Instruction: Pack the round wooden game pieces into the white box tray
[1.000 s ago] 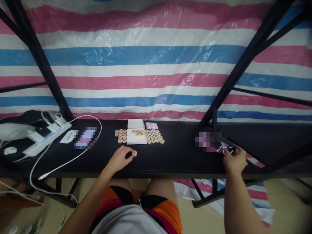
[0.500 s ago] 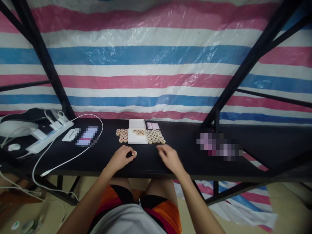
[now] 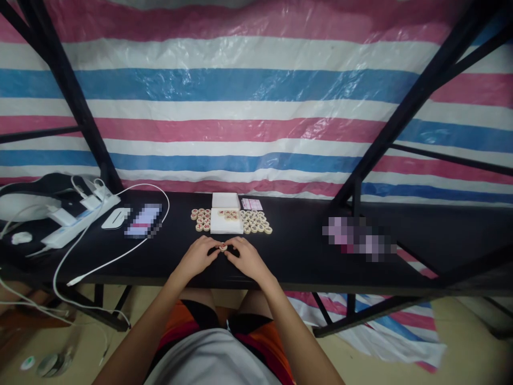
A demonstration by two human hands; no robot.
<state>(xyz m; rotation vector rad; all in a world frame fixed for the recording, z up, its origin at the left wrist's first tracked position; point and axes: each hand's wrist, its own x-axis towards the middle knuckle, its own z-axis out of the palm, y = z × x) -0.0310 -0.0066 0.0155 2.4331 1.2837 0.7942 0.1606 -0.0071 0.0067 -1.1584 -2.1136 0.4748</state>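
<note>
Between my two hands is a round Chinese chess piece (image 3: 223,247) with a red character facing up. My left hand (image 3: 199,255) pinches its left side with thumb and fingers. From the right, my right hand (image 3: 245,258) closes thumb and fingers on the same piece. Just beyond stands an open white box (image 3: 226,226), its lid (image 3: 225,200) folded back and several red-marked pieces inside. Left of the box lie more red-marked pieces (image 3: 203,217); on its right are several dark-marked pieces (image 3: 256,222) in rows.
A pink-and-white card (image 3: 251,204) lies behind the dark-marked pieces. On the left are a blurred phone (image 3: 143,220), a white device (image 3: 116,218), a power strip (image 3: 76,227) and a loose white cable (image 3: 116,258). Blurred pinkish items (image 3: 356,238) sit at the right of the black table (image 3: 296,262).
My right hand has moved left and now grips the chess piece together with my left hand. The left hand keeps its pinch on the piece. The view has tilted slightly.
</note>
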